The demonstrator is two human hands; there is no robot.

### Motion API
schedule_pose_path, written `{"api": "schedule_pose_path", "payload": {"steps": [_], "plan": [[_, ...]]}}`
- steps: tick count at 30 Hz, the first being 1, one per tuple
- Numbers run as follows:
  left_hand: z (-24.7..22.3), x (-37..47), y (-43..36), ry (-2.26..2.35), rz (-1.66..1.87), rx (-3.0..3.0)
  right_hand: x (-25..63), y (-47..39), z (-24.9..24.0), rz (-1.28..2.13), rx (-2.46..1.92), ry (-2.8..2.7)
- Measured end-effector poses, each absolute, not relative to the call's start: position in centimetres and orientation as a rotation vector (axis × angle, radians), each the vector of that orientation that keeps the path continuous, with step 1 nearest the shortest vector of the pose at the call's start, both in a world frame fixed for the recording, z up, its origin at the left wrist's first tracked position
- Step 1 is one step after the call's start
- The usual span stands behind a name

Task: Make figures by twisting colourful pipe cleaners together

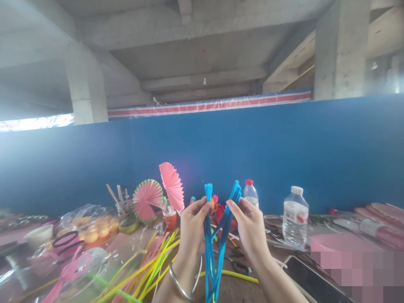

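Blue pipe cleaners (219,252) hang in two bunches between my hands, held up over the table. My left hand (196,221) pinches one bunch near its top, thumb against fingers, and the tips stick up above the grip. The other bunch is gripped the same way by my right hand (249,223), its ends leaning to the right. Lower down the bunches come together and cross; their bottom ends run out of the picture. Yellow and green pipe cleaners (158,261) lie loose on the table left of my left wrist, which wears a silver bangle.
Pink paper fans (147,198) and a red cup (170,220) stand behind on the left. A bag of orange balls (97,229) lies farther left. On the right are a water bottle (296,219) and a phone (311,277). Dark-handled scissors or pliers (238,265) lie between my arms. A blue partition (268,155) closes the back.
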State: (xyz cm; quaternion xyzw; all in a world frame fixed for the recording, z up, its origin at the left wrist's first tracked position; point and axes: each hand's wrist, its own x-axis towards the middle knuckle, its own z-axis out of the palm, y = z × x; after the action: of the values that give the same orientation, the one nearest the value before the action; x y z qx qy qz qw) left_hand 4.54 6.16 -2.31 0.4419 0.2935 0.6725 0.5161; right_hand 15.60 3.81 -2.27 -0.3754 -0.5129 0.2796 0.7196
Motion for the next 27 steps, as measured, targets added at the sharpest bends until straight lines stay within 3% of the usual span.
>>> {"api": "schedule_pose_path", "payload": {"steps": [6,16,21,27], "plan": [[-2.2,4.2,6.1,0.737,1.657,1.212,15.3,3.7,-2.1,0.627,-0.923,-1.403],[-2.0,4.6,5.2,0.680,1.590,1.518,15.5,3.5,-1.7,0.455,-1.048,-1.363],[-0.9,4.0,4.6,0.657,1.508,1.721,15.9,3.4,-1.5,0.582,-1.024,-1.326],[-1.3,3.8,4.8,0.430,1.330,1.460,16.2,3.2,-1.2,0.809,-0.955,-1.226]]}}
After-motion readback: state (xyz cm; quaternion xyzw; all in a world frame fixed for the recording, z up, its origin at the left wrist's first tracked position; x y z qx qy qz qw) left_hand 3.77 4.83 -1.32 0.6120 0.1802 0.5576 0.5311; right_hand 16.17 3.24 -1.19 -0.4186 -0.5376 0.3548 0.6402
